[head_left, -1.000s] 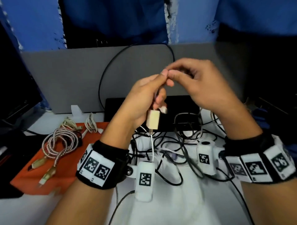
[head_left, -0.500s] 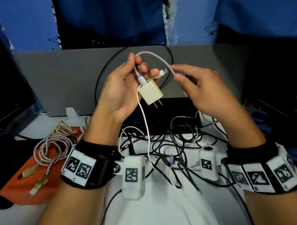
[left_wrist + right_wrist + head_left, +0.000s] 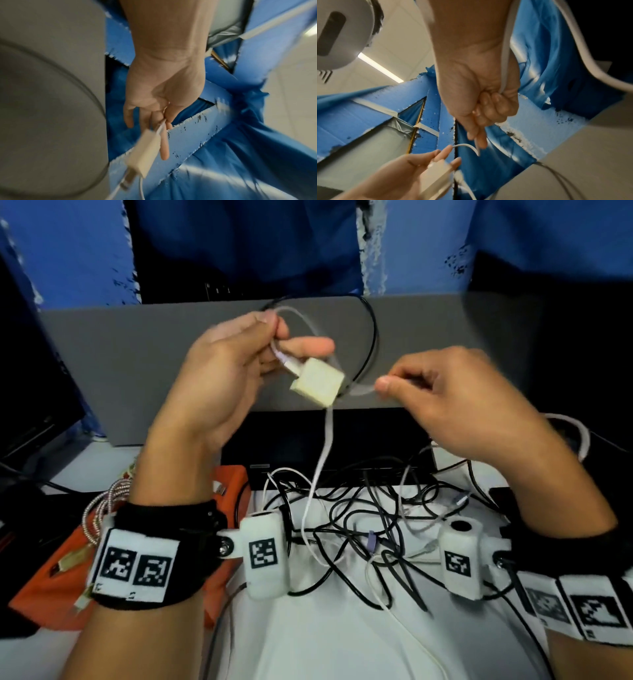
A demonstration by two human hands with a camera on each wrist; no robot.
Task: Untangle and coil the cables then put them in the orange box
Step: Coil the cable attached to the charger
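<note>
My left hand (image 3: 239,364) is raised above the desk and pinches the white cable (image 3: 320,453) just behind its cream charger block (image 3: 318,383), which hangs below the fingers (image 3: 144,151). To the right, my right hand (image 3: 442,395) pinches the same white cable between thumb and forefinger (image 3: 477,136); the cable also runs through its curled fingers. The cable drops from the block into a tangle of black and white cables (image 3: 370,529) on the white desk. The orange box (image 3: 51,583) sits at lower left, partly behind my left wrist, with a braided coiled cable (image 3: 102,508) in it.
A grey panel (image 3: 102,364) stands behind the hands, with a thin black cable looped over it. A black device (image 3: 342,446) lies at the back of the desk. Dark equipment stands at the far left and right edges.
The right hand has slid down and to the right along the white cable, away from the left hand. The left hand has stayed raised, and the charger block has swung to the right.
</note>
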